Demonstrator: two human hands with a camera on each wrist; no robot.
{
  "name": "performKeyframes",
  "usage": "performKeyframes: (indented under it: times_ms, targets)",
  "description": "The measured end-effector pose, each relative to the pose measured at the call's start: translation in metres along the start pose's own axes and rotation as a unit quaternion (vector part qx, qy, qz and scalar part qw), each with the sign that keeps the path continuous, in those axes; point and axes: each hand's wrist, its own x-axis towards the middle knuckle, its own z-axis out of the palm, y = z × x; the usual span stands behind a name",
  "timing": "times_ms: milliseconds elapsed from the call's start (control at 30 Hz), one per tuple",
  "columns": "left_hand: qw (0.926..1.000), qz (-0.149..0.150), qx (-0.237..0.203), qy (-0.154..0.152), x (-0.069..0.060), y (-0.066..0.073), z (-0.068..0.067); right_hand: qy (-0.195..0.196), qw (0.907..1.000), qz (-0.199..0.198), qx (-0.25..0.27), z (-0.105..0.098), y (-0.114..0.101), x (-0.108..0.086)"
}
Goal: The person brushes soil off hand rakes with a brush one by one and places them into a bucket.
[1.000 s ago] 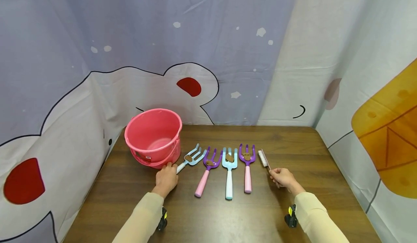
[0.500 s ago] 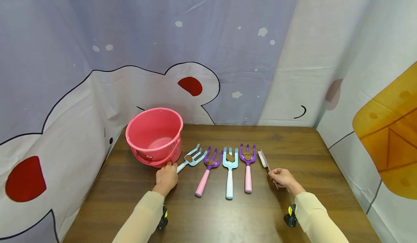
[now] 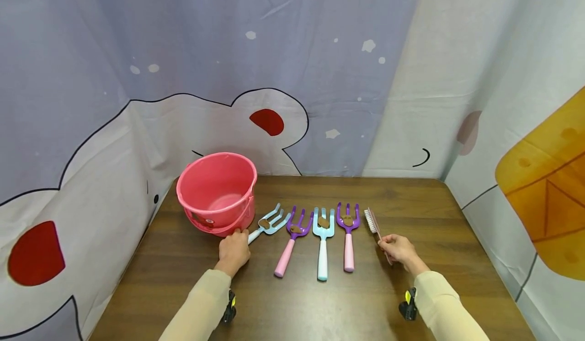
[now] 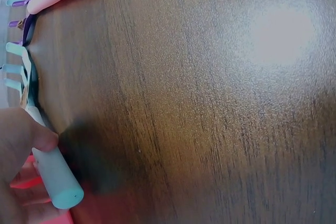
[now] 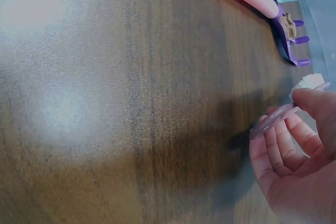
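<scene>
**A:** Left hand (image 3: 234, 252)?

**B:** Gripping the white handle of a pale-blue hand fork (image 3: 269, 228), just by the pink bucket (image 3: 215, 178), on its near right side. Long axis slanted; tines point away from the person and rightward, off from the bucket.

**A:** Right hand (image 3: 398, 249)?

**B:** Pinching the pink handle of a white-bristled brush (image 3: 371, 221), well right of the bucket. Brush head points away and slightly left, bristles facing the bucket side.

**A:** Wrist cameras add anything?

**B:** Left one: thumb across the handle, turquoise butt end, both hidden from the head camera. Right one: thumb over the brush handle, fingers beneath. Only the head camera gets the whole row right of the bucket: nearer purple fork (image 3: 286, 256), second blue fork (image 3: 322, 254), farther purple fork (image 3: 349, 249). Brown lumps (image 3: 322, 222) on the fork heads.

**A:** Surroundings?

**B:** Dark wood-grain table (image 3: 311, 305), glare on its near part. Behind the bucket, a cartoon-printed cloth (image 3: 256, 36), creased.
</scene>
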Motion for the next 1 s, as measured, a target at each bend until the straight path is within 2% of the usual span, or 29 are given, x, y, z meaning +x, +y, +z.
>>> performKeyframes:
  times_ms: [167,367,600,767,1000]
  targets:
    - [1.0000,0.006,0.005,0.004,-0.001,0.000,-0.004,0.023,0.9996,-0.006,-0.014,-0.004,-0.003,0.001]
    - [0.9999,0.012,0.007,0.008,-0.002,0.003,-0.008,0.033,0.9977,-0.026,-0.053,-0.006,-0.007,-0.001]
    - [0.9993,0.031,0.011,0.017,-0.003,0.006,-0.011,0.038,0.9906,-0.068,-0.113,-0.004,-0.013,0.000]
    - [0.9975,0.055,0.014,0.043,-0.005,0.010,-0.013,0.054,0.9819,-0.110,-0.144,0.001,-0.020,0.002]
    - [0.9933,0.082,0.020,0.080,-0.006,0.018,-0.019,0.070,0.9766,-0.153,-0.134,0.014,-0.037,0.000]
